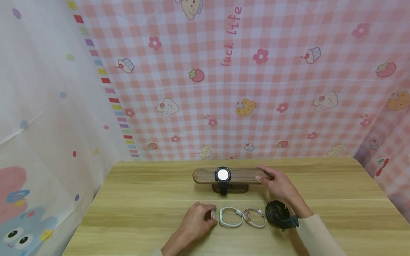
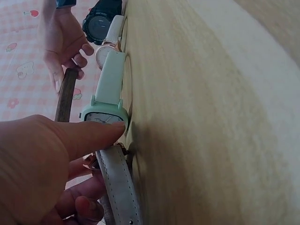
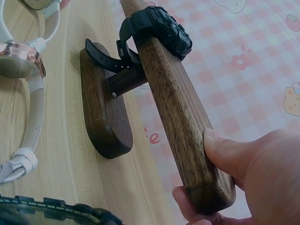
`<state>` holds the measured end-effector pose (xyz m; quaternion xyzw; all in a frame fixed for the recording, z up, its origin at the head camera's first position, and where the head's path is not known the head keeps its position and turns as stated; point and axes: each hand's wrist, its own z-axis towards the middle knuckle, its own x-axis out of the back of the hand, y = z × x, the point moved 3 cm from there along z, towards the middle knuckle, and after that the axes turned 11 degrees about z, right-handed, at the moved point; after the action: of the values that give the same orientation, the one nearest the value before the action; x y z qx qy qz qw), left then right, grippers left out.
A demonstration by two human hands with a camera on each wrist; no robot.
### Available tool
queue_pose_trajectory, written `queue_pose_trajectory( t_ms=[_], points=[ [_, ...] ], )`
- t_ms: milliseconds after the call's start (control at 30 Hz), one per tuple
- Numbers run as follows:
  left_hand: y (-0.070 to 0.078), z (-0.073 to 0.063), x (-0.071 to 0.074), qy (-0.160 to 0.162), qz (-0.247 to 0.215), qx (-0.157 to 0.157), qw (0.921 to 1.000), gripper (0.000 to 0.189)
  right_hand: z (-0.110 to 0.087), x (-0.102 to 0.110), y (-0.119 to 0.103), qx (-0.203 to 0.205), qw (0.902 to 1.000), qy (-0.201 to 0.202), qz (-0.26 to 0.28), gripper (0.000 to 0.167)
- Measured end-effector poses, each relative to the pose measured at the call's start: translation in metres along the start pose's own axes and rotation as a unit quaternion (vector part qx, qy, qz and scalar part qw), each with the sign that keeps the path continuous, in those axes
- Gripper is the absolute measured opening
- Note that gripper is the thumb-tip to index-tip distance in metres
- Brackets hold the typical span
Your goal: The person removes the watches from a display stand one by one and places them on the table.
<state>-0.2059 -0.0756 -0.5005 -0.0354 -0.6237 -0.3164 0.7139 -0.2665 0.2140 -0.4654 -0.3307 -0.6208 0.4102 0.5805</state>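
My left hand [image 1: 195, 220] pinches a watch with a rose-gold case and pale strap [image 2: 119, 183] low at the table, its fingers hiding most of the case. Just right of it stands a mint-green watch [image 2: 111, 79]. My right hand [image 1: 279, 183] grips the right end of the wooden watch stand [image 1: 245, 174], thumb on one side of the bar and fingers around the other. A black watch [image 1: 223, 175] is strapped over the bar left of its middle, its strap end hanging loose by the base [image 3: 105, 117].
Right of the mint watch are a rose-gold watch with white strap [image 1: 247, 215] and a large black watch [image 1: 277, 214], close to my right forearm. The wooden table [image 1: 143, 194] ends at a pink checked cloth [image 1: 291, 76] behind the stand.
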Motion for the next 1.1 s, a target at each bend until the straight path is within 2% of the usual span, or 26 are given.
queue_pose_trajectory(
  t_ms=[233,333,500,733,900,1100],
  points=[
    [0.001,-0.003,0.015,0.051,0.043,0.008,0.9978,0.038,-0.001,-0.001,-0.002,0.000,1.0000,-0.002,0.004,0.053],
    [0.001,-0.001,0.025,0.065,0.045,0.016,0.9968,0.038,-0.001,-0.001,-0.002,-0.001,1.0000,-0.002,0.010,0.053],
    [-0.002,0.005,0.034,0.075,0.030,0.022,0.9965,0.038,0.000,-0.001,0.000,0.000,0.9999,0.000,0.010,0.052],
    [-0.003,0.016,0.045,0.089,-0.023,0.040,0.9949,0.037,0.000,-0.001,-0.001,0.011,0.9999,0.000,0.003,0.052],
    [-0.004,0.026,0.048,0.100,-0.046,0.061,0.9921,0.040,0.001,-0.001,0.000,0.010,0.9999,0.000,0.004,0.052],
    [-0.003,0.039,0.049,0.112,-0.053,0.060,0.9905,0.046,0.000,-0.001,-0.001,0.007,1.0000,0.000,0.007,0.051]
  ],
)
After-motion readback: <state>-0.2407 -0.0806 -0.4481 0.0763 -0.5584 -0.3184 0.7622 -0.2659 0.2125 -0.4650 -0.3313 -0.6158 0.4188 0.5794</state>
